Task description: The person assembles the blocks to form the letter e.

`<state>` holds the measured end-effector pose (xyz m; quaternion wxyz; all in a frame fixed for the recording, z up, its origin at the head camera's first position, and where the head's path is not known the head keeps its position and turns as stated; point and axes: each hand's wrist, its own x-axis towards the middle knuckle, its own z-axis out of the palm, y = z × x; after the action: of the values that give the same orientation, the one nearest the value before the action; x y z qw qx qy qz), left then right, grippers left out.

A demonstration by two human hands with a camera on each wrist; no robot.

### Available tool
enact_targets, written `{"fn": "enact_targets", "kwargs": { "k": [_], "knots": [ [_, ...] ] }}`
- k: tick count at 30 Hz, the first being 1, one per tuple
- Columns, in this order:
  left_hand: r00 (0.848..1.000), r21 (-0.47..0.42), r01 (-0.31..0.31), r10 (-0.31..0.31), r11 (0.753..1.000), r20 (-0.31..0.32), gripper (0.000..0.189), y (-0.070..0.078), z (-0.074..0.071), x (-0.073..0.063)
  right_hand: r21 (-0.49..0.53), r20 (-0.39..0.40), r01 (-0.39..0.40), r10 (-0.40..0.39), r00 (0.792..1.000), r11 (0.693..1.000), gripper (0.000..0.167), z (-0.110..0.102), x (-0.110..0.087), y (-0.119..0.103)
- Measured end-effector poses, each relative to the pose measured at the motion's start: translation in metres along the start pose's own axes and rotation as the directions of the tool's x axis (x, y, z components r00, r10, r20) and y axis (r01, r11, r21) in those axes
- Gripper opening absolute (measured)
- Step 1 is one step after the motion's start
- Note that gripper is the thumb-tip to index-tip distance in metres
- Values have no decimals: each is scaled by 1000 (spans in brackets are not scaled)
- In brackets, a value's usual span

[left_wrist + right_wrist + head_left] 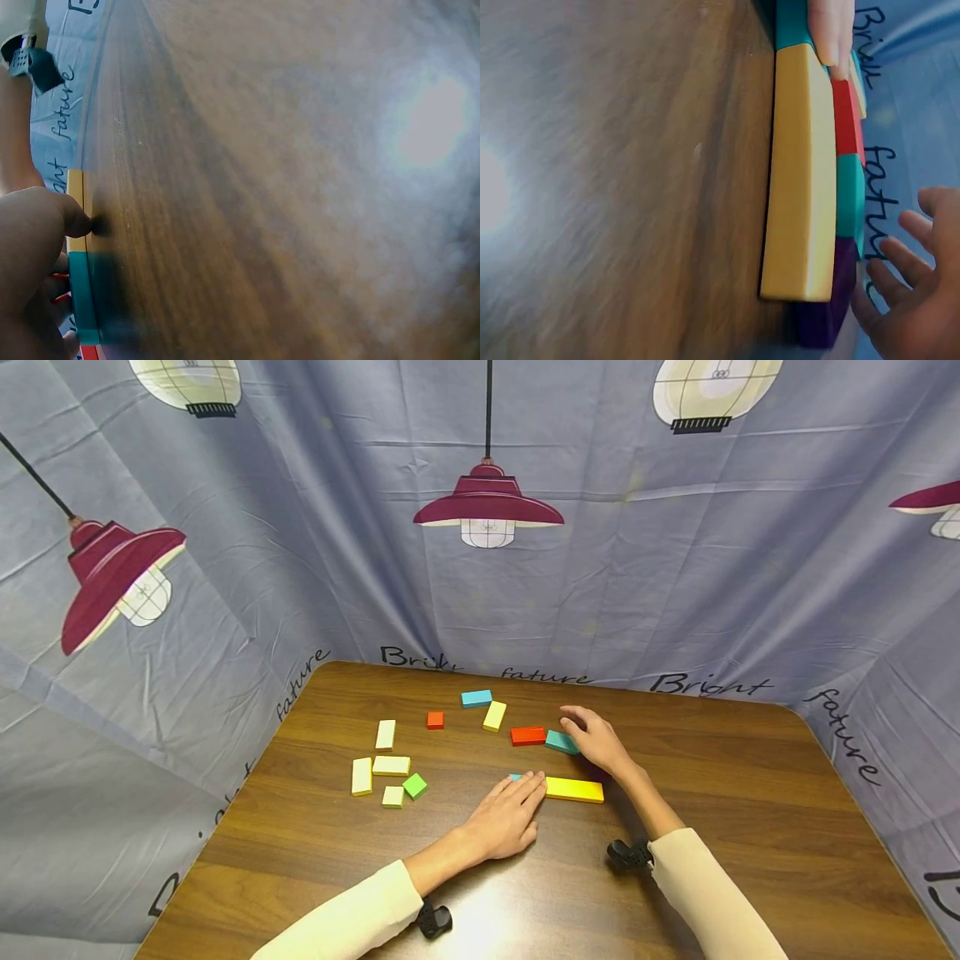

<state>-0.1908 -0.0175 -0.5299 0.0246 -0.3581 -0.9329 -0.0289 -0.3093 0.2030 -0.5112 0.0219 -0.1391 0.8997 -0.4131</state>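
Observation:
My left hand [506, 822] lies with straight fingers over a blue-teal block [514, 777], hiding most of it. Its fingertips reach the left end of a long yellow block [574, 790], which lies in line with that block. In the left wrist view, the thumb is beside the yellow block [76, 182]. Just behind this row, my right hand [597, 745] hovers near the right end of a teal block [561, 742], fingers spread and holding nothing. A red block [528, 736] adjoins the teal one on its left. A purple block [821, 324] shows in the right wrist view, past the teal one.
On the left lie several pale yellow blocks [392, 766] and a green block [415, 787]. Farther back are a small red block [435, 720], a blue block [476, 699] and a yellow block [494, 717]. A curtain [600, 610] hangs behind the wooden table [720, 760].

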Motion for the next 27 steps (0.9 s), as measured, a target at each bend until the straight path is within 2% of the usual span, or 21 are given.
{"fn": "enact_targets", "kwargs": {
  "k": [7, 13, 21, 27],
  "knots": [
    [1000, -3, 0, 0, 1000, -11, 59, 0, 0, 0, -144, -48, 48, -55, 997, 988, 52, -10, -23, 2],
    [1000, -6, 8, -8, 1000, 6, 59, 1, 0, 0, -302, -76, 59, -86, 993, 951, 56, -11, -45, 3],
    [1000, 1, 16, -16, 1000, 17, 59, 1, -1, 1, -479, -19, 78, -99, 995, 874, 58, -8, -77, 4],
    [1000, -12, 17, -17, 1000, 24, 58, 2, -1, 1, -522, 28, 102, -102, 994, 847, 55, -2, -93, 4]
  ]
}}
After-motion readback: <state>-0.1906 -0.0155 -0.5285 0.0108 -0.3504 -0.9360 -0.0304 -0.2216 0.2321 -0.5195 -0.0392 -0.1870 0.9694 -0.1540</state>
